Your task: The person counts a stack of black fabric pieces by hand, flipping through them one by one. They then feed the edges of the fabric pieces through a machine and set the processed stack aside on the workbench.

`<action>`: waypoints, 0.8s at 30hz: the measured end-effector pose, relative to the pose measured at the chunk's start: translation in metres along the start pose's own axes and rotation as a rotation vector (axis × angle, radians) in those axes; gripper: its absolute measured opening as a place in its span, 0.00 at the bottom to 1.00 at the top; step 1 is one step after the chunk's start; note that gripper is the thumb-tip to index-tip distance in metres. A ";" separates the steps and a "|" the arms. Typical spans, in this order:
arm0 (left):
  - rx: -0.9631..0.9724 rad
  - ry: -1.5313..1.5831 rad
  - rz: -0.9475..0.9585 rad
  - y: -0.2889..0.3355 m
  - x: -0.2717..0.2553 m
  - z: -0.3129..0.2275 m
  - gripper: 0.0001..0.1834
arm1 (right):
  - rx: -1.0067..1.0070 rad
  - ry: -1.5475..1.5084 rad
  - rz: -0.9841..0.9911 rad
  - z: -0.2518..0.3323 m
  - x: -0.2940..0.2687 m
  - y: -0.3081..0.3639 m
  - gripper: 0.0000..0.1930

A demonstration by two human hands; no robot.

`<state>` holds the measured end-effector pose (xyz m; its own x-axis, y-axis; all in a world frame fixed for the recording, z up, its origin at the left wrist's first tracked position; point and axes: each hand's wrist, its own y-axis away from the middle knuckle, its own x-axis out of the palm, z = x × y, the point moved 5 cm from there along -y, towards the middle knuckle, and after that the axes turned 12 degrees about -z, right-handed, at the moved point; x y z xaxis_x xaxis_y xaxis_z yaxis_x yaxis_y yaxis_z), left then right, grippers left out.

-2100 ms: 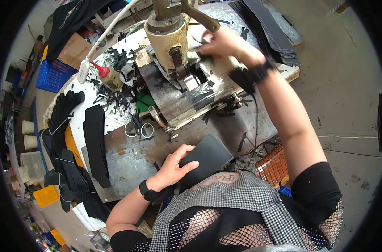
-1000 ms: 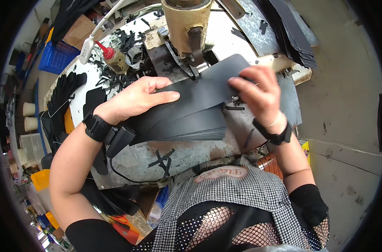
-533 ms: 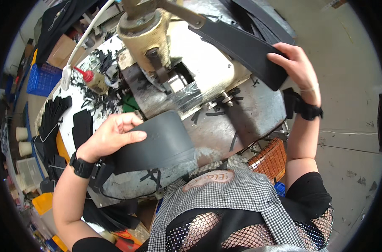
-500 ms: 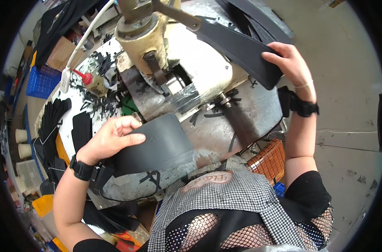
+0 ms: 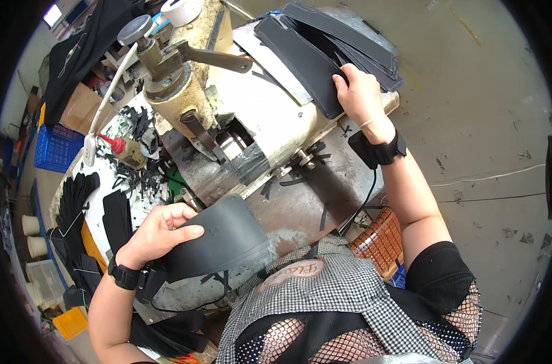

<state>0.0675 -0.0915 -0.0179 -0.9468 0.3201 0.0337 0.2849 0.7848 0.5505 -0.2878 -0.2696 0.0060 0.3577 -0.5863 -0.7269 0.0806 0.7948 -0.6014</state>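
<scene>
Left hand (image 5: 160,233) is clamped on a stack of curved black leather pieces (image 5: 218,242): thumb on top, fingers wrapped under the near-left edge. The stack sits low in front of the torso, just above the worn metal table (image 5: 342,176), clear of the machine. Its long axis runs roughly left-right, tilted slightly up toward the right, and the free end points right, away from the grip. So the bulk of the stack lies to the right of the left hand.

The cream sewing machine (image 5: 227,115) stands in the middle, between the two hands. Black offcuts (image 5: 136,176) litter the bench on its left side, near a small bottle with a red cap (image 5: 121,148).

Right hand (image 5: 358,91) is far up and to the right, arm nearly straight. Fingers are closed over the near edge of a flat black panel (image 5: 300,60), pressing it onto a fanned pile of similar panels (image 5: 348,36) at the table's far right corner. The panel's long axis runs diagonally from upper left to lower right, with the gripped end at lower right. Its free end points up-left, toward the machine head.

The hands are well apart. The left hand is nearer the curved stack, the right nearer the pile.
</scene>
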 end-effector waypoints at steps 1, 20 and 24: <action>-0.004 -0.012 -0.001 0.000 0.000 0.000 0.06 | 0.003 0.005 -0.003 -0.005 0.000 -0.004 0.11; 0.074 -0.126 -0.090 -0.008 -0.012 -0.007 0.11 | -0.415 -0.228 -0.204 0.051 -0.032 0.028 0.09; 0.115 -0.231 -0.120 -0.015 -0.018 -0.009 0.17 | -0.493 -0.336 -0.180 0.060 -0.045 0.044 0.07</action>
<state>0.0794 -0.1135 -0.0194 -0.9195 0.3229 -0.2241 0.2000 0.8752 0.4406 -0.2443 -0.1989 0.0326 0.6584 -0.5592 -0.5039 -0.2432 0.4755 -0.8454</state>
